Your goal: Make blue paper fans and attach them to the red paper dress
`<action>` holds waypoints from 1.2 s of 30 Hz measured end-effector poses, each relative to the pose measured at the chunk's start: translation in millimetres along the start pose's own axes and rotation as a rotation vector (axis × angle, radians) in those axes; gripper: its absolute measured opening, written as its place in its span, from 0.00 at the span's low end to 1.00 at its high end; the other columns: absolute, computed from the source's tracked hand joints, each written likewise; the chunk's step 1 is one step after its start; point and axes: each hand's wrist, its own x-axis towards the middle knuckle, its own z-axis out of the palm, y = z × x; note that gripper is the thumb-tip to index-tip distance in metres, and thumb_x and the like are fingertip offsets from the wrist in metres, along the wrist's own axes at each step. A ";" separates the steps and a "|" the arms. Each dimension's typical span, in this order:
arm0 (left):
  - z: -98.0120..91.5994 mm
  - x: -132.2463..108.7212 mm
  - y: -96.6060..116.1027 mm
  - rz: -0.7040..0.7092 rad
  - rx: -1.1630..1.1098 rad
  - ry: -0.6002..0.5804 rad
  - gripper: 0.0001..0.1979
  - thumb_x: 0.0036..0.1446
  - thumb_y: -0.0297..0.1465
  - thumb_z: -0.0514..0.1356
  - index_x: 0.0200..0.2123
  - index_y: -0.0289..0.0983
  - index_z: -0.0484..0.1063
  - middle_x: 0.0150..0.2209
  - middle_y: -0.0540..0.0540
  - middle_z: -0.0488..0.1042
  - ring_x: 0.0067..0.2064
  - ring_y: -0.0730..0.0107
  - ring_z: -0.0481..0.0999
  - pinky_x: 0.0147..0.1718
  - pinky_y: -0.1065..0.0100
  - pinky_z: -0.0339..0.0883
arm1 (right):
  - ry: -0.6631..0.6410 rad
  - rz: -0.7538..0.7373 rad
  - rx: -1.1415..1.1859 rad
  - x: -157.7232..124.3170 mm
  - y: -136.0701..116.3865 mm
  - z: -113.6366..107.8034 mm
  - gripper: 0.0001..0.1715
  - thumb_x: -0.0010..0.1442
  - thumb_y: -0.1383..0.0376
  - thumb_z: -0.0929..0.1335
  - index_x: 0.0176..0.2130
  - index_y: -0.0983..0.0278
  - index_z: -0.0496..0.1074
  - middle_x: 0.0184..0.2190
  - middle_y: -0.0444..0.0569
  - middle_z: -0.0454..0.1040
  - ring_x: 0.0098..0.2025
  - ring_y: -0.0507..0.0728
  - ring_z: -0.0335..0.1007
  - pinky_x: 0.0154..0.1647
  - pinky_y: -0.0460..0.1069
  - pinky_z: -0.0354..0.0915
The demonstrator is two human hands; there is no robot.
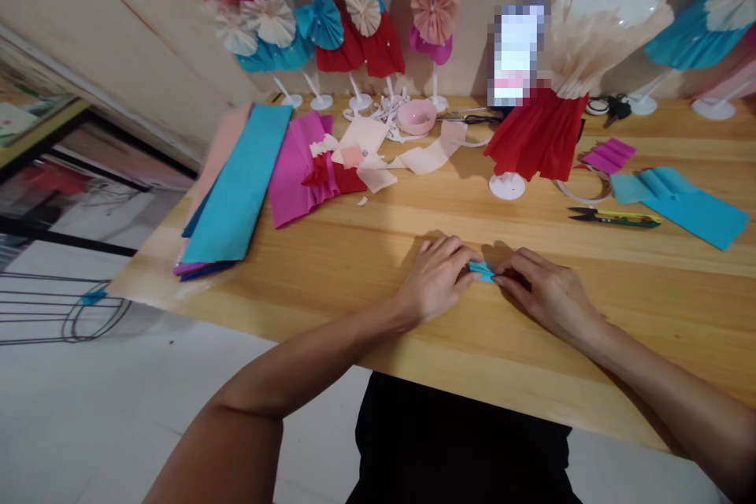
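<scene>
Far left on the wooden table (661, 307), at 10 o'clock from your hands, lie long turquoise crepe paper strips (236, 185), with pleated magenta crepe paper (295, 173) just beside them. At 12 o'clock sit a pink bowl (416, 116) and loose peach paper scraps (425, 159).

Your left hand (437, 279) and right hand (546, 291) rest on the tabletop, both closed, fingertips pinching a small turquoise paper piece (483, 271) between them. That piece sits just above the table, at the middle of your 2 hands, and is partly hidden by your fingers.

At 1 o'clock stands a red paper dress (537, 134) on a white stand. At 2 o'clock lie thread snips (614, 217), and past them at 3 o'clock, a folded turquoise paper sheet (679, 205).
</scene>
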 end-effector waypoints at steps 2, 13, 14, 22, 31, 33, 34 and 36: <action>-0.3 0.3 -0.2 -0.010 -0.011 -0.001 0.10 0.65 0.37 0.57 0.47 0.42 0.71 0.47 0.49 0.73 0.52 0.63 0.70 0.49 0.59 0.59 | -0.003 0.011 0.000 -0.1 -0.2 0.4 0.06 0.66 0.61 0.66 0.41 0.60 0.71 0.37 0.45 0.75 0.35 0.53 0.73 0.33 0.47 0.64; -1.6 0.4 1.8 -0.030 -0.019 -0.010 0.10 0.65 0.37 0.57 0.47 0.41 0.68 0.49 0.48 0.72 0.52 0.62 0.69 0.49 0.59 0.59 | -0.011 0.024 -0.027 -0.4 0.0 0.1 0.08 0.66 0.60 0.65 0.42 0.61 0.71 0.36 0.46 0.75 0.34 0.54 0.73 0.32 0.48 0.64; -2.0 0.2 2.1 -0.028 -0.014 -0.007 0.10 0.65 0.37 0.57 0.48 0.42 0.68 0.49 0.48 0.72 0.52 0.62 0.69 0.49 0.59 0.59 | -0.008 0.021 -0.029 -0.4 0.2 0.2 0.08 0.66 0.60 0.65 0.42 0.61 0.71 0.36 0.46 0.75 0.34 0.54 0.73 0.32 0.48 0.64; -1.9 -1.5 1.9 0.032 0.023 -0.004 0.11 0.67 0.37 0.54 0.48 0.43 0.71 0.48 0.47 0.71 0.52 0.63 0.69 0.48 0.60 0.59 | -0.004 0.018 -0.034 -0.3 0.6 0.9 0.08 0.66 0.60 0.66 0.43 0.61 0.71 0.37 0.47 0.76 0.34 0.55 0.74 0.32 0.48 0.64; -2.5 -1.7 2.1 0.080 0.052 -0.004 0.14 0.69 0.37 0.50 0.43 0.42 0.74 0.47 0.49 0.74 0.51 0.64 0.67 0.49 0.60 0.56 | 0.004 0.018 -0.046 -0.7 0.8 1.3 0.08 0.66 0.60 0.65 0.43 0.61 0.71 0.37 0.47 0.77 0.34 0.54 0.74 0.30 0.48 0.64; -3.0 -1.6 2.5 0.084 0.062 -0.018 0.15 0.70 0.37 0.49 0.42 0.42 0.74 0.46 0.49 0.75 0.51 0.64 0.67 0.49 0.59 0.56 | 0.009 0.022 -0.056 -0.5 0.6 1.3 0.08 0.65 0.60 0.66 0.42 0.61 0.71 0.36 0.47 0.77 0.33 0.54 0.74 0.29 0.48 0.64; -3.0 -1.5 2.6 0.085 0.064 -0.021 0.15 0.70 0.37 0.48 0.42 0.42 0.75 0.46 0.49 0.75 0.51 0.63 0.67 0.49 0.59 0.56 | 0.009 0.022 -0.061 -0.3 0.5 1.3 0.08 0.65 0.60 0.66 0.42 0.61 0.71 0.36 0.47 0.77 0.33 0.54 0.74 0.29 0.48 0.63; -2.9 -1.3 2.7 0.083 0.063 -0.024 0.15 0.70 0.37 0.48 0.42 0.42 0.75 0.47 0.49 0.75 0.51 0.63 0.67 0.49 0.59 0.55 | 0.004 0.028 -0.071 0.1 0.5 1.2 0.09 0.65 0.60 0.66 0.42 0.61 0.71 0.36 0.47 0.77 0.33 0.54 0.74 0.29 0.48 0.63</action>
